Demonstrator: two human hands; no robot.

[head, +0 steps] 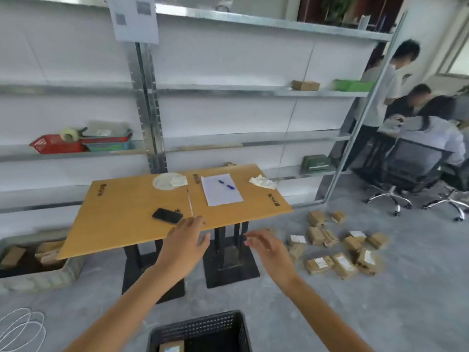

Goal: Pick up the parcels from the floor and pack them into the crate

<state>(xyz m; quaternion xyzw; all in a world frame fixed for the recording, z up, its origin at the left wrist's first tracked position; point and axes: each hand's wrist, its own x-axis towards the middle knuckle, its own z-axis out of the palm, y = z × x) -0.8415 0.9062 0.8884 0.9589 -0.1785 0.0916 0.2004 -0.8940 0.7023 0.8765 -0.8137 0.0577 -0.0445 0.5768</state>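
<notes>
Several brown taped parcels (340, 250) lie scattered on the grey floor at the right. A black perforated crate (203, 329) stands at the bottom centre, with one parcel (172, 347) showing inside it. My left hand (184, 246) reaches forward with straight fingers near the front edge of the wooden table and holds nothing. My right hand (267, 247) is stretched out with spread fingers, empty, just left of the nearest parcels.
A wooden table (132, 219) on black pedestals carries a phone (167, 215), paper with a pen and tissues. Metal shelving lines the wall behind. A grey bin (38, 278) with boxes sits at the left. People on office chairs are at the far right. White cord lies bottom left.
</notes>
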